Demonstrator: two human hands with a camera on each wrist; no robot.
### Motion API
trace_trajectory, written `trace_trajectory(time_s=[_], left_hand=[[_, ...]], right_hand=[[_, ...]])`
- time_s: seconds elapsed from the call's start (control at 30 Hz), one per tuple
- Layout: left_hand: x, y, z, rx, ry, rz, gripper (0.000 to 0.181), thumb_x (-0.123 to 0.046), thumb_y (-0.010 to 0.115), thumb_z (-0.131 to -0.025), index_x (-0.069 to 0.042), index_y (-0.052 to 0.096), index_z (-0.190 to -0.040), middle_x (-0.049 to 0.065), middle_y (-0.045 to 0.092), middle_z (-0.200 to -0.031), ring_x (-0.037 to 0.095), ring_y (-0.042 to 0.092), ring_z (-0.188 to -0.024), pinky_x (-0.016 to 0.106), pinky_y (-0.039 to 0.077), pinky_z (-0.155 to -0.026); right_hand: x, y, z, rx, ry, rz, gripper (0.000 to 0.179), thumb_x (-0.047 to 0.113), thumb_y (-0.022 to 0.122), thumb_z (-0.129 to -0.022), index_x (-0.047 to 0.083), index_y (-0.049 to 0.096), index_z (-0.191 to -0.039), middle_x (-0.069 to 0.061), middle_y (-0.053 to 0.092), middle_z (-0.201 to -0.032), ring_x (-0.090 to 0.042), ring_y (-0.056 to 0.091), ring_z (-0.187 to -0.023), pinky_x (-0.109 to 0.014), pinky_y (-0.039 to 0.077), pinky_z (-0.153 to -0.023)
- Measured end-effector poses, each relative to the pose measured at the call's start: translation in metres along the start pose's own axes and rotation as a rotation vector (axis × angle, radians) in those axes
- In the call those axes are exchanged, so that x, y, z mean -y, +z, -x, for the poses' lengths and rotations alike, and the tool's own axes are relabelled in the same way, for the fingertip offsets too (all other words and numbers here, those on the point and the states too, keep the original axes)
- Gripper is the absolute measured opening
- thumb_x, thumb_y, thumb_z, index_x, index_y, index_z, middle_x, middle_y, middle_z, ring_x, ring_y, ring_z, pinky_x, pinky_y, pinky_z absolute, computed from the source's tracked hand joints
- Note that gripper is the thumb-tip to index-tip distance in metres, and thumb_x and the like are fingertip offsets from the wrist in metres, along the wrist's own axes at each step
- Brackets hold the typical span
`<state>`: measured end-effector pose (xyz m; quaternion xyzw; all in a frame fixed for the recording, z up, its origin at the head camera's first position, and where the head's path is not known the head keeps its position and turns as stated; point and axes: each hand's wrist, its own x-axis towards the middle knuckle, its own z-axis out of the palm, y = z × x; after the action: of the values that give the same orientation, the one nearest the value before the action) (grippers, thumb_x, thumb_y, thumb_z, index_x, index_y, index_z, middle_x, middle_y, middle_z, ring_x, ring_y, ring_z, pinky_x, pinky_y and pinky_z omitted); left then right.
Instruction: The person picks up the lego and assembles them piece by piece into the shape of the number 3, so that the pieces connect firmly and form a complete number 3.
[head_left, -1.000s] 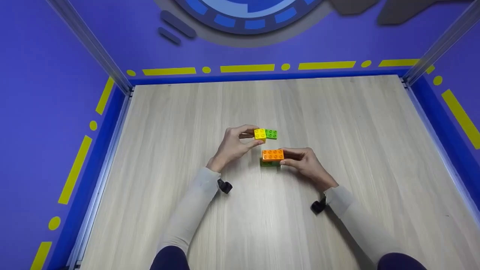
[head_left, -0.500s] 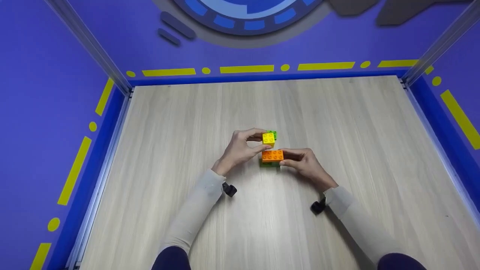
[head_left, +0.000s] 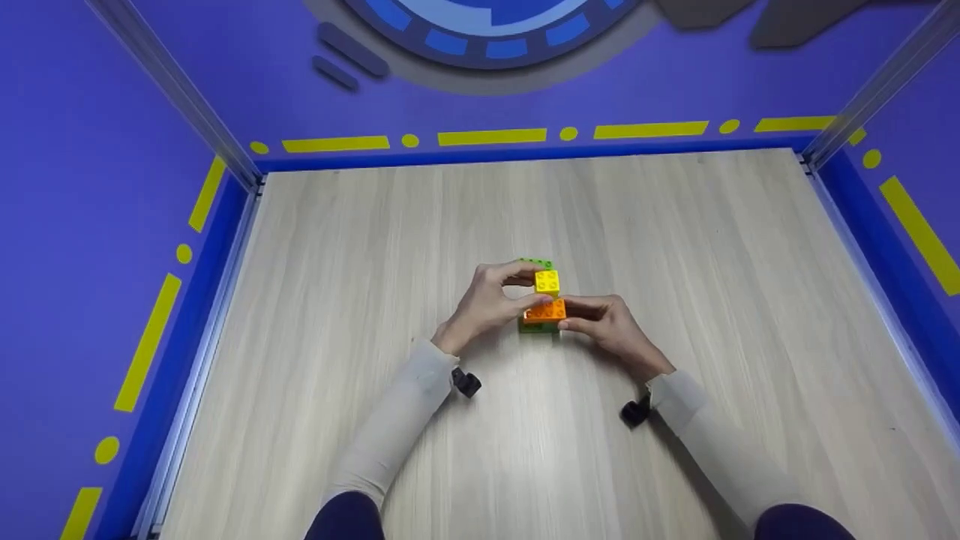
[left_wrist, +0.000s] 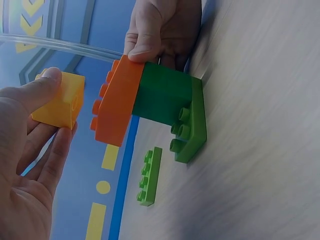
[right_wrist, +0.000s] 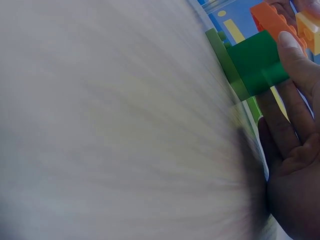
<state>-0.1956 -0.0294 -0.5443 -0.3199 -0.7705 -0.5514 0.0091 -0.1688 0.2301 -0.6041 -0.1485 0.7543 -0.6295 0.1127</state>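
Observation:
My left hand (head_left: 487,300) pinches a yellow toy building brick (head_left: 547,283) between thumb and fingers. Just above the orange brick (head_left: 551,311) it hovers, and the left wrist view shows a gap between the two. That orange brick tops a small stack, over a dark green brick (left_wrist: 162,95) and a light green studded plate (left_wrist: 197,122) resting on the table. From the right side, my right hand (head_left: 611,326) grips the stack, its thumb on the dark green brick in the right wrist view. The plate is mostly hidden from above.
A loose thin bright green plate (left_wrist: 150,177) lies on the wooden table (head_left: 675,240) behind the stack, partly covered by my left hand in the head view. Blue-purple panels (head_left: 480,112) with yellow markings enclose the table at the back and sides.
My left hand has carried the yellow brick right and toward me, from beside the loose green plate to over the orange brick's right part. The right hand and stack have stayed put.

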Motion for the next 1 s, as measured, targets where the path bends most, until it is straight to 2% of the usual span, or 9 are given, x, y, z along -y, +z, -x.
trace_trajectory(time_s=[0.3,0.43,0.67,1.0], left_hand=[[0.002,0.010,0.000,0.021,-0.008,-0.009,0.043,-0.020,0.086,-0.092,-0.001,0.074,-0.129,0.011,0.078,-0.124,0.019,0.077,-0.107,0.027,0.060,-0.096],[0.001,0.013,0.001,0.024,-0.002,0.006,0.044,-0.020,0.087,-0.091,-0.002,0.074,-0.128,0.012,0.079,-0.122,0.021,0.078,-0.107,0.032,0.061,-0.095],[0.003,0.017,0.003,0.031,-0.016,0.074,0.043,-0.017,0.087,-0.091,-0.002,0.074,-0.128,0.014,0.078,-0.122,0.022,0.078,-0.107,0.049,0.062,-0.095],[0.004,0.019,0.006,0.038,-0.028,0.082,0.043,-0.019,0.088,-0.089,-0.004,0.075,-0.127,0.010,0.079,-0.120,0.018,0.078,-0.106,0.035,0.062,-0.095]], right_hand=[[0.000,0.000,-0.001,0.009,0.011,0.001,0.044,0.010,0.084,-0.092,0.007,0.074,-0.134,-0.014,0.073,-0.134,-0.013,0.074,-0.117,-0.026,0.058,-0.097],[0.000,0.000,-0.001,0.015,0.008,0.005,0.042,0.010,0.084,-0.092,0.007,0.074,-0.133,-0.015,0.073,-0.132,-0.012,0.074,-0.117,-0.024,0.058,-0.097],[-0.001,-0.001,-0.001,0.015,-0.014,-0.002,0.044,0.007,0.083,-0.091,0.005,0.073,-0.134,-0.017,0.075,-0.129,-0.012,0.075,-0.114,-0.025,0.058,-0.097],[-0.003,0.001,0.000,0.024,-0.033,-0.044,0.042,0.005,0.082,-0.093,0.003,0.073,-0.134,-0.018,0.075,-0.128,-0.016,0.076,-0.111,-0.027,0.061,-0.093]])
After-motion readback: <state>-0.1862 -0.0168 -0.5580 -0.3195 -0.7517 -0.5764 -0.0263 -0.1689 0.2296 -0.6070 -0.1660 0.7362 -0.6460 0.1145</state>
